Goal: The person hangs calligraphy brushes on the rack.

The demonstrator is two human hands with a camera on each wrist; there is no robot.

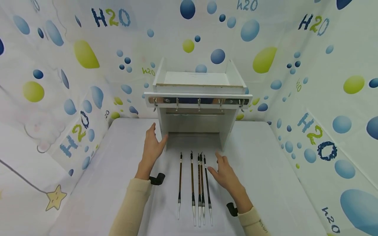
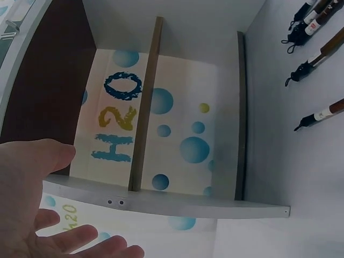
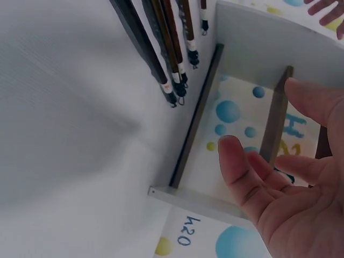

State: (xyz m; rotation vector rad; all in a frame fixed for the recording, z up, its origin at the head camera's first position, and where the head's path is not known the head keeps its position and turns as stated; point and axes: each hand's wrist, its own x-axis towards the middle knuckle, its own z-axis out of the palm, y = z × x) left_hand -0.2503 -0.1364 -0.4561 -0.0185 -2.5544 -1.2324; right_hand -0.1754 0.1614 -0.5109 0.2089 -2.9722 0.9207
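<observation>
Several calligraphy brushes (image 1: pixel 192 178) lie side by side on the white tabletop, hanging loops toward the back and pale tips toward the front. Behind them stands a white shelf (image 1: pixel 193 89) with a strip of metal hooks (image 1: pixel 199 104) across its front. My left hand (image 1: pixel 151 147) is held beside the shelf's left panel, fingers extended and thumb apart, holding nothing. On the other side my right hand (image 1: pixel 225 173) hovers right of the brushes, its fingers relaxed and free of any object. In the right wrist view the brushes' dark looped ends (image 3: pixel 174 88) show clearly.
An open-topped tray section (image 1: pixel 196 78) forms the top of the shelf, with an open compartment (image 1: pixel 193 124) below the hooks. Printed curtains (image 1: pixel 130 59) with coloured dots surround the white table (image 1: pixel 254 147) at the back and sides.
</observation>
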